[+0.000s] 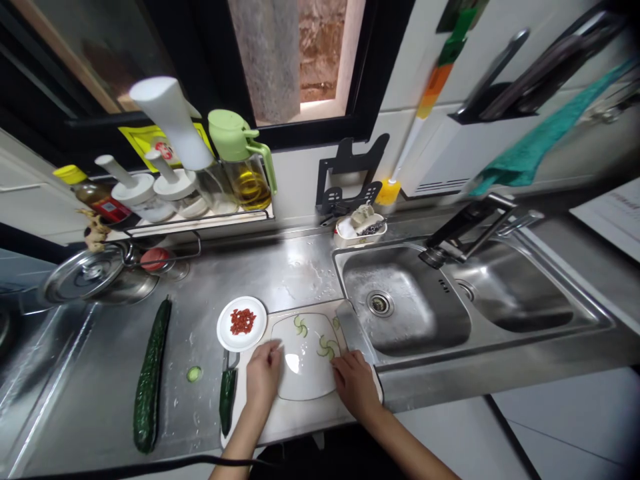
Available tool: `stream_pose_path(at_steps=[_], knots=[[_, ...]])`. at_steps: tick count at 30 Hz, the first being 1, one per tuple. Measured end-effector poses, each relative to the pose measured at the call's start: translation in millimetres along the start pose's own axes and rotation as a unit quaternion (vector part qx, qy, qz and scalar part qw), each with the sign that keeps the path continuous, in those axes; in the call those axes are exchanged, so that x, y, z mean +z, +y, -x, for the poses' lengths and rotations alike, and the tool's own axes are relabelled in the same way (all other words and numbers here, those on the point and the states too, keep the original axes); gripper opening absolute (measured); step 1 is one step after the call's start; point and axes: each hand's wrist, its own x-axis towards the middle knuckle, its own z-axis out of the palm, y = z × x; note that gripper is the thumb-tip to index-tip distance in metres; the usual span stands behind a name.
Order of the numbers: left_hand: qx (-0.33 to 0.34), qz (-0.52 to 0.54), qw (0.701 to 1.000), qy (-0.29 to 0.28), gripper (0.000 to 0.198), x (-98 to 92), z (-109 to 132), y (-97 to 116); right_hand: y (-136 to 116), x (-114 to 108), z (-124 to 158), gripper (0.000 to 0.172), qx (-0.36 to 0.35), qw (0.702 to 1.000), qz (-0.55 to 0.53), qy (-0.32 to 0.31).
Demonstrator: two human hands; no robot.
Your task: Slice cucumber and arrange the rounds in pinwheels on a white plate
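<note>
A white squarish plate (305, 387) lies on a pale cutting board (295, 423) in front of me. Thin green cucumber slices (327, 347) form curved, fan-like clusters near its upper and right edges. My left hand (263, 375) is at the plate's left rim with its fingers curled in; anything inside them is hidden. At the right rim, my right hand (356, 381) has bent fingers with the tips close to a slice cluster; what they pinch is unclear. A cut length of cucumber (227, 401) rests along the board's left edge. Chopped red bits fill the middle of a small round white plate (225, 332).
A whole cucumber (151, 380) and a cucumber end (193, 373) lie on the steel counter at left. A flat grey blade (356, 325) is right of the plate, beside the double sink (410, 300). Oil and seasoning jars stand on a shelf (225, 221).
</note>
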Motion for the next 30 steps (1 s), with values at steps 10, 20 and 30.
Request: stream_pose_path(at_steps=[10,20,30], knots=[[-0.046,-0.103,0.993,0.031,0.03,-12.2,15,-47,-12,12,4,0.017,-0.051,0.998,-0.026,-0.008],[-0.029,-0.097,0.994,0.043,0.027,-10.5,15,-45,-13,14,8,0.016,-0.059,0.998,-0.008,-0.02],[-0.052,-0.06,0.996,0.034,0.021,-14.6,8,-45,-14,17,7,0.015,-0.083,0.996,-0.031,-0.009]])
